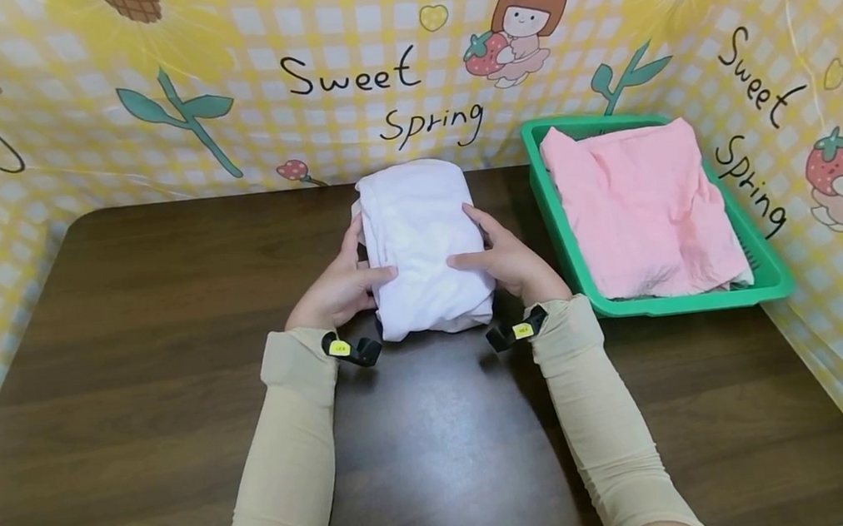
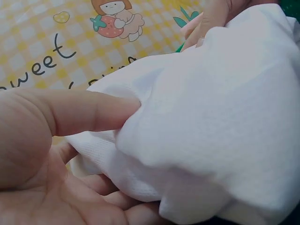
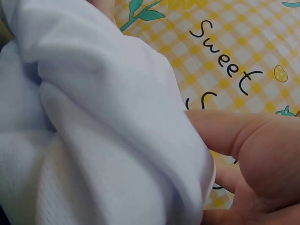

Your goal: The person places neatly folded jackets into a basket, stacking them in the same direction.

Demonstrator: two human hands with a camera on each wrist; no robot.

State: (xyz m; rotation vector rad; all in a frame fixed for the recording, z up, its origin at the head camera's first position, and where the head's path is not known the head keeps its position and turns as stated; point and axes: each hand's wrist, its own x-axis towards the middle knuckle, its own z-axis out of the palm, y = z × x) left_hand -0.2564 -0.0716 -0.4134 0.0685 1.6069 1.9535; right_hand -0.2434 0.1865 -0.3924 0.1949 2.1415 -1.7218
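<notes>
A white cloth folded into a thick bundle [image 1: 427,246] is held between both hands over the back middle of the table. On its left side my left hand [image 1: 341,285] grips it, thumb on top and fingers beneath the edge. My right hand [image 1: 513,262] holds the opposite side the same way, its thumb lying on the upper face. Close up in the left wrist view, the left thumb [image 2: 93,111] presses into the white fabric [image 2: 215,122]. From the right wrist, loose folds of the cloth [image 3: 117,117] show beside the right thumb [image 3: 220,131].
To the right stands a green plastic basket [image 1: 677,303] with a folded pink cloth [image 1: 646,210] in it. The dark wood table [image 1: 140,404] meets a yellow checked curtain [image 1: 268,143] at the back and right.
</notes>
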